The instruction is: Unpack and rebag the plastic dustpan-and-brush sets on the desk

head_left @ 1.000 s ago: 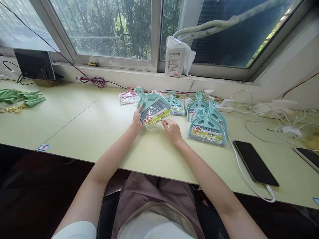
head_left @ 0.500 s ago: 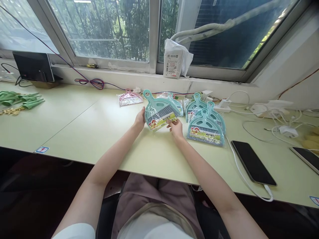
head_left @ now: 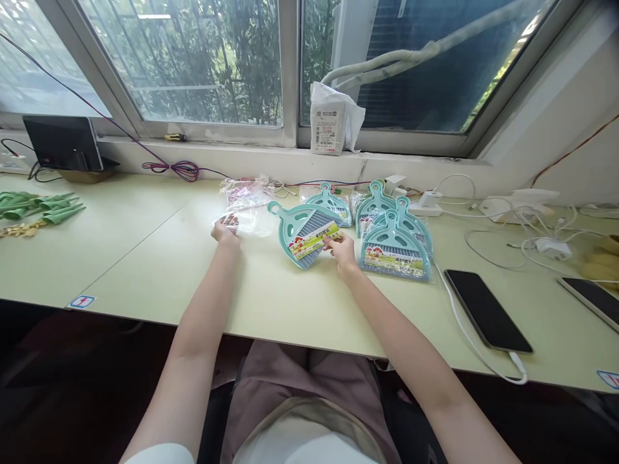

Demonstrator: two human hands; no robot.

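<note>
My right hand (head_left: 344, 250) grips a teal dustpan-and-brush set (head_left: 289, 225) by its lower right part, at the printed label card. The set is tilted, handle toward the upper left, and has no wrapper around it. To the left, my left hand (head_left: 225, 227) is closed on a clear plastic bag (head_left: 254, 220), which spreads up and right over the table. Behind the bag lies a pink wrapped set (head_left: 245, 188), partly covered by it. Several more teal sets (head_left: 395, 250) in clear wrapping lie right of my right hand, some overlapping.
A black phone (head_left: 488, 312) with a white cable lies at the right. Chargers and cords (head_left: 551, 248) crowd the back right. Green cone-shaped pieces (head_left: 43, 207) lie far left, near a dark tablet (head_left: 62, 143). A white package (head_left: 329, 125) stands on the sill.
My left hand has moved left, drawing the clear bag off the teal dustpan set. My right hand keeps hold of the set, now bare and more tilted.
</note>
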